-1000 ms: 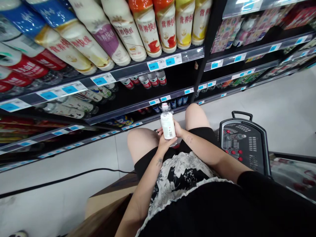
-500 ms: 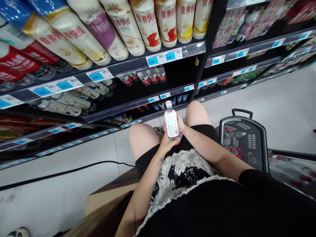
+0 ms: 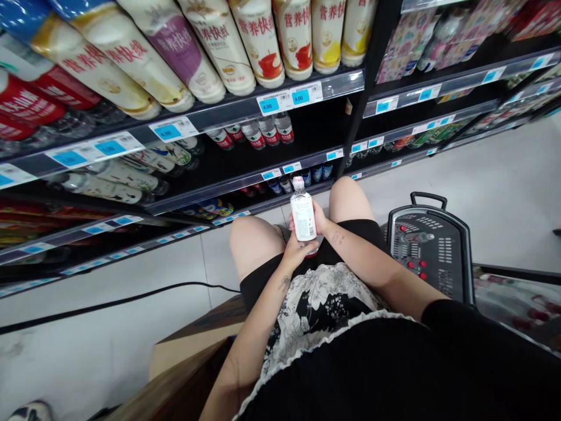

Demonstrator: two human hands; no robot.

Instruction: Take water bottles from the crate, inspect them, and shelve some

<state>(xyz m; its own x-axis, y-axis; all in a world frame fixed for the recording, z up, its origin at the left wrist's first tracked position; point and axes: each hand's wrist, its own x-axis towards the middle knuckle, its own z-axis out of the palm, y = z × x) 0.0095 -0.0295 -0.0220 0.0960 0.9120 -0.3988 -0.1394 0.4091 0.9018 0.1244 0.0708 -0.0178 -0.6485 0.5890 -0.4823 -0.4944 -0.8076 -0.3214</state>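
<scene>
Between my knees I hold a clear drink bottle (image 3: 303,217) with a white label and a pale pinkish cap, nearly upright with the cap toward the shelves. My left hand (image 3: 298,252) is closed around its lower part, thumb across the base. On the right side my right hand (image 3: 319,219) grips the bottle's body, with its fingers partly hidden behind it. In front of my knees, small bottles of water (image 3: 269,130) with red and white labels stand on a middle shelf.
White drink bottles (image 3: 263,44) line the upper shelf above price tags (image 3: 289,99). A black shopping basket (image 3: 432,251) with several red-capped bottles stands at my right. A black cable (image 3: 144,298) crosses the floor at left, near a cardboard box (image 3: 188,351). Someone's shoe (image 3: 33,411) shows at lower left.
The view has shifted slightly. Both hands keep the same hold on the bottle, which has hardly moved.
</scene>
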